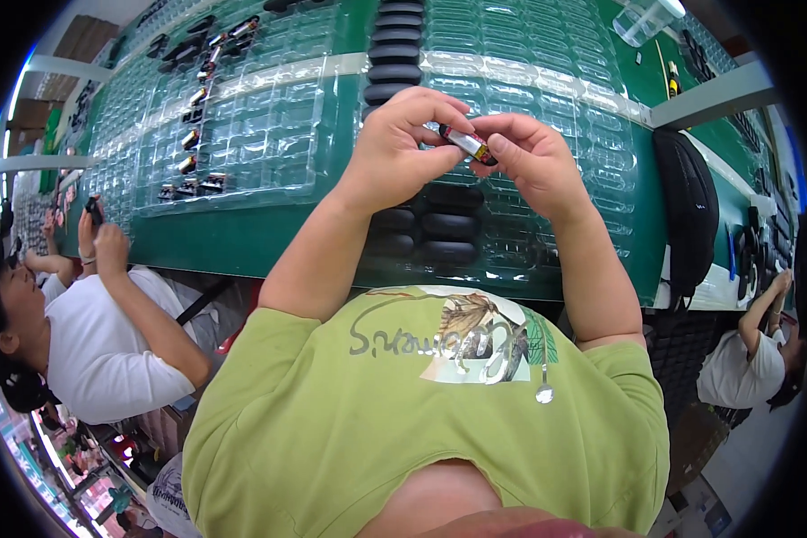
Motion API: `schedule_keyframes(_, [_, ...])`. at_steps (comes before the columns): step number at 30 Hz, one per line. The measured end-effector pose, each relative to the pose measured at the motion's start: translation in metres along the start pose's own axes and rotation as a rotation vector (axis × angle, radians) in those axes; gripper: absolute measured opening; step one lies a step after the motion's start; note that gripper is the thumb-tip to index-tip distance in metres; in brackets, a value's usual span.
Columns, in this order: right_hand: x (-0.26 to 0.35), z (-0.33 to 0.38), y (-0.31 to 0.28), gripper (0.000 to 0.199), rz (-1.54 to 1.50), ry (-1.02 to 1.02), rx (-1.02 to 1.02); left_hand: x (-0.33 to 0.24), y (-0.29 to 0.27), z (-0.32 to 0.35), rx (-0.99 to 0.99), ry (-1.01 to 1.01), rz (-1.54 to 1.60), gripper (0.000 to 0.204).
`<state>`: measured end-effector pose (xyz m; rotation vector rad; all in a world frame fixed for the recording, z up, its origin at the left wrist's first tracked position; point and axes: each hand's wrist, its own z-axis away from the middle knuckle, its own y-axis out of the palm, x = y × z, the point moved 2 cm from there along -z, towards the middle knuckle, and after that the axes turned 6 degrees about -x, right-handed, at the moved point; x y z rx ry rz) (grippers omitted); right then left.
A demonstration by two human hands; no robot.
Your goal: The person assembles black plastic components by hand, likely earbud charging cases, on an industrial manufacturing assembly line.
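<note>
Standing over the long green workbench [242, 238], I am looking down at rows of clear moulded plastic trays [242, 134] that are covering most of its top, with a column of black oval rubber-like pieces [394, 54] running down the middle, passing under my hands. A black bag [690, 215] is hanging at the bench's right end, and a person in a white shirt [108, 350] is working to my left with a small dark part raised in both hands.

I am pinching a small silver-and-black cylindrical part [468, 143] between both hands, just above the trays. My left hand [403, 148] is gripping its upper end with thumb and fingertips; my right hand [529, 161] is gripping the lower, darker end the same way. Neither hand is loose.

I am judging this as the fitting or checking step, with the part held up rather than seated. The next move is probably calling for a steady two-handed grip while the ends are lined up.
</note>
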<state>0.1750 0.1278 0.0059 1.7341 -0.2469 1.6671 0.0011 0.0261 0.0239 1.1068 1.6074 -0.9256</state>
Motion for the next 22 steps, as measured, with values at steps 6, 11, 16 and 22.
schedule_keyframes(6, [0.001,0.006,0.003,0.023,0.015,-0.14,-0.117,0.003,0.006,0.001,0.039,-0.093,0.448,0.055])
schedule_keyframes(11, [0.003,0.019,0.018,0.028,0.316,-0.398,-0.195,0.016,0.005,0.006,0.0,-0.205,0.575,0.05])
schedule_keyframes(16, [0.011,0.017,0.019,0.031,0.639,-0.543,-0.162,0.021,0.002,0.008,-0.013,-0.29,0.655,0.044])
schedule_keyframes(22, [0.0,0.014,0.015,0.027,0.535,-0.436,-0.202,0.024,0.003,0.008,-0.024,-0.304,0.431,0.031])
